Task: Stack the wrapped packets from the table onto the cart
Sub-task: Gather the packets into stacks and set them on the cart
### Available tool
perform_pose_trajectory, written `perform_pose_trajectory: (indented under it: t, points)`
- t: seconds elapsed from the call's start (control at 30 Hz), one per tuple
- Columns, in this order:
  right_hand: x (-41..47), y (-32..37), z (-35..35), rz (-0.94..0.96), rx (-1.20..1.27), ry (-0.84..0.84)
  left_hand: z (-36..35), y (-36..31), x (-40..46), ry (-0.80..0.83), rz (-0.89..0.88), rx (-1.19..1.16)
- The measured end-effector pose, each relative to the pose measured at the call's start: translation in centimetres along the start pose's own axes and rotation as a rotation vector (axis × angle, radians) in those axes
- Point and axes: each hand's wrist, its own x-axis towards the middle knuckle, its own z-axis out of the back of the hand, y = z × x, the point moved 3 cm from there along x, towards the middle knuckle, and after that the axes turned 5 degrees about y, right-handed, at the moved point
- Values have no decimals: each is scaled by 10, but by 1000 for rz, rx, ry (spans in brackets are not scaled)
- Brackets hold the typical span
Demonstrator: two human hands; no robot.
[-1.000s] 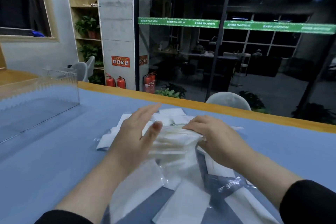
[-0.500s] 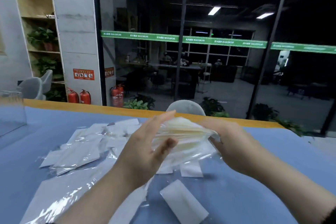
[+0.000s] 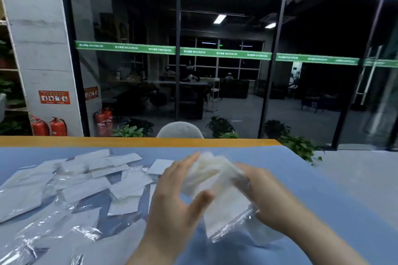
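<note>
Above the counter: bundle of wrapped packets (image 3: pixel 217 180) lifted off the blue counter (image 3: pixel 301 178), pressed between both hands, right of the loose packets (image 3: pixel 86 180).
Left hand: left hand (image 3: pixel 178 191) flat against the bundle's near side, fingers (image 3: pixel 185 163) nearly straight, thumb tucked under.
Right hand: right hand (image 3: pixel 265 196) cups the bundle's far side, fingers curled round it.
Feel: light, floppy, slick film; I'd judge the packets slide apart easily.
Hold: squeeze both flat faces, support beneath.
Cart: not in view.
</note>
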Motion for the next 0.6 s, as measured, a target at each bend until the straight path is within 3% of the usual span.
perform_pose_trajectory:
  t: [0.07,0.23,0.33,0.47,0.6]
  points:
    - [-1,-4,-2,7,77,-30,0,3,1,-10,-4,41]
    - [3,-20,-12,1,148,-94,3,23,3,-100,285,-34]
    - [10,-26,-18,26,163,-111,2,33,3,-105,316,-100]
    - [17,-18,-15,38,112,-121,11,20,1,-184,181,-118]
    - [19,9,4,-5,-118,-50,18,-6,-3,-197,-157,99]
